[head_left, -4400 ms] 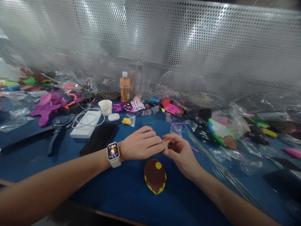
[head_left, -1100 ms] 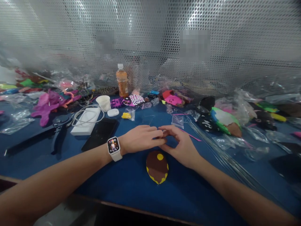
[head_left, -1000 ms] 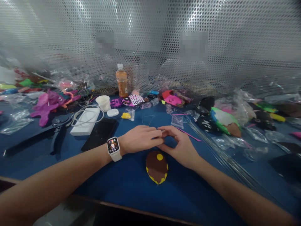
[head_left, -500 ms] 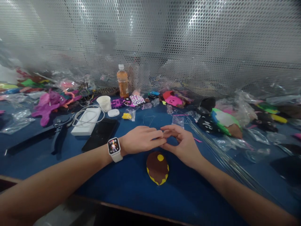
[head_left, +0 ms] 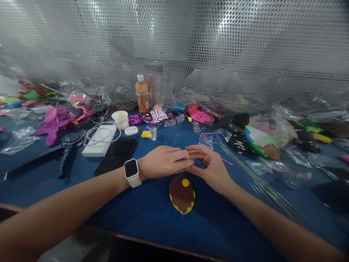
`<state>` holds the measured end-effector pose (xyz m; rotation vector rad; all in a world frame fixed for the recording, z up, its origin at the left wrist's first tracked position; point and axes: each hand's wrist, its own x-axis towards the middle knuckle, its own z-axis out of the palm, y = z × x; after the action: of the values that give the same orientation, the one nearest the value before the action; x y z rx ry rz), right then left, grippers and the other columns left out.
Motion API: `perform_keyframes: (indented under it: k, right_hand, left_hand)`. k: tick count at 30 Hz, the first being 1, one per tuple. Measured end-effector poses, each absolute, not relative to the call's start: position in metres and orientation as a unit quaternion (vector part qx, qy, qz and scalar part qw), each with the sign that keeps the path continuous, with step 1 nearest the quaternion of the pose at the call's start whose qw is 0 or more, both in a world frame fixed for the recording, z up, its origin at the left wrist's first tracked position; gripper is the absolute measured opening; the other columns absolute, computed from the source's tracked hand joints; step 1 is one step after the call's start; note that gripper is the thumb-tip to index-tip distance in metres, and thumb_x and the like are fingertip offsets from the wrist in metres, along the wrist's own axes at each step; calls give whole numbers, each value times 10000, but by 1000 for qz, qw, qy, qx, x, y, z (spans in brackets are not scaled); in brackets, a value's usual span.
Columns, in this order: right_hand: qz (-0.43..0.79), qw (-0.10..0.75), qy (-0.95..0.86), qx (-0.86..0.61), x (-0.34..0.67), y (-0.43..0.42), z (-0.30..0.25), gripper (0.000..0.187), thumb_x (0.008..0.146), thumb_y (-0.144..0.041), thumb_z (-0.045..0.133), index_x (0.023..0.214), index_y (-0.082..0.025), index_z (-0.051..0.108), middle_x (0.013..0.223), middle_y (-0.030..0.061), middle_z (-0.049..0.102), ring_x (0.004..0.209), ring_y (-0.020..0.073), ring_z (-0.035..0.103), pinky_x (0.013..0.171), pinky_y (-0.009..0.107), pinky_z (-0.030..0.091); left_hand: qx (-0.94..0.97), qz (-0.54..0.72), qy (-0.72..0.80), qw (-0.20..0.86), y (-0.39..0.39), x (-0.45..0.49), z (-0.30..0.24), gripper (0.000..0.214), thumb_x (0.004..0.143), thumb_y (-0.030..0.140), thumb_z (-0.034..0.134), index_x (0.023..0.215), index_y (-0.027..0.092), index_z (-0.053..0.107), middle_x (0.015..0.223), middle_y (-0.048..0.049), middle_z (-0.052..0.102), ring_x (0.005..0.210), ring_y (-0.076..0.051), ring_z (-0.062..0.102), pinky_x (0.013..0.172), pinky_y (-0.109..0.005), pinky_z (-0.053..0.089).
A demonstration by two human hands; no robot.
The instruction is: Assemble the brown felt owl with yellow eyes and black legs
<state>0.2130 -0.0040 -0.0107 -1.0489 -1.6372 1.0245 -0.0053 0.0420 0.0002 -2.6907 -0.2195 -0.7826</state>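
Over the middle of the blue table, my left hand (head_left: 165, 161) and my right hand (head_left: 208, 164) meet at the fingertips. Both have their fingers curled and pressed together; whatever lies between them is hidden or too small to name. Just below, a brown oval clay piece (head_left: 181, 196) lies flat on the table, apart from both hands. It carries a yellow round spot near its top and a wavy yellow trim along its lower edge. A small lump of yellow clay (head_left: 146, 134) sits beyond my left hand, beside a bit of clear wrapper.
At the left lie pliers (head_left: 67, 151), a white box (head_left: 100, 140) with a cable, and a black phone (head_left: 116, 155). A paper cup (head_left: 120, 119) and a drink bottle (head_left: 142, 95) stand behind. Thin metal wires (head_left: 256, 180) and a green-and-white clay piece (head_left: 260, 140) lie at the right.
My hands stay fingertip to fingertip, with the right-hand fingers slightly shifted. The watch screen has gone dark. The brown clay piece stays put.
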Motion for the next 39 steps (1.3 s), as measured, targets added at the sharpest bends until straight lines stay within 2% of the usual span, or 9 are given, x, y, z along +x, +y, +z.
perform_keyframes:
  k: [5,10,17,24,28,31,33,37,39]
  right_hand:
    - [414,436,-674,-430,214,-4,-11,502,751,-310,900,1193,-243,672,1067,67,808,996,255,782,910,423,620]
    - [420,420,-685,-421,209,-8,-8,420,819,-338,861,1188,-256,678,1104,60,797,1031,251,771,926,424,626]
    - [403,442,-677,-428,210,-6,-9,447,806,-395,872,1185,-250,685,1035,59,799,1080,268,752,1015,477,588]
    - [464,436,-652,-412,209,-7,-11,510,781,-359,895,1226,-243,674,981,54,815,1143,275,741,1028,473,577]
    - [478,435,-630,-431,209,-7,-10,514,781,-368,893,1221,-232,665,970,52,820,1018,259,776,936,440,611]
    - [464,445,-626,-441,210,-6,-8,464,768,-376,901,1159,-225,703,1138,81,803,1000,249,780,918,411,617]
    - [474,442,-624,-436,211,-5,-8,471,766,-375,902,1169,-226,708,1171,86,799,1019,253,781,935,410,616]
    - [522,424,-612,-416,209,-6,-12,583,791,-373,886,1299,-228,640,1002,59,833,1009,262,788,940,433,615]
    - [518,423,-616,-416,209,-7,-13,582,794,-370,885,1299,-223,637,1003,59,834,1014,265,786,942,437,610]
  left_hand:
    - [-947,-264,-74,166,41,-6,2,159,1085,171,497,1011,156,637,946,-29,702,753,-145,624,625,-294,457]
    - [-944,-280,-90,149,42,-6,-1,244,1107,242,477,933,158,626,920,-44,686,789,-143,646,663,-271,495]
    - [-929,-338,-77,129,46,-7,-5,182,1095,284,523,1155,150,631,1014,-56,711,906,-169,693,707,-284,569]
    - [-924,-355,-76,120,44,-7,-6,264,1107,312,501,955,149,642,890,-37,691,799,-139,664,666,-258,541]
    - [-928,-344,-95,112,43,-7,-5,225,1108,334,500,1125,166,649,956,-35,704,873,-150,687,717,-266,564]
    - [-928,-338,-95,124,43,-7,-5,238,1116,325,482,1264,187,607,996,-33,713,916,-154,696,726,-261,570]
    - [-929,-335,-93,130,44,-7,-6,229,1121,309,464,1257,188,603,981,-29,712,897,-150,695,711,-260,565]
    - [-932,-328,-108,109,43,-8,-6,276,1134,360,418,1162,177,623,957,-35,706,825,-141,683,681,-271,556]
    - [-938,-313,-117,98,43,-8,-6,293,1136,380,408,1154,182,623,982,-42,711,850,-144,690,707,-275,561]
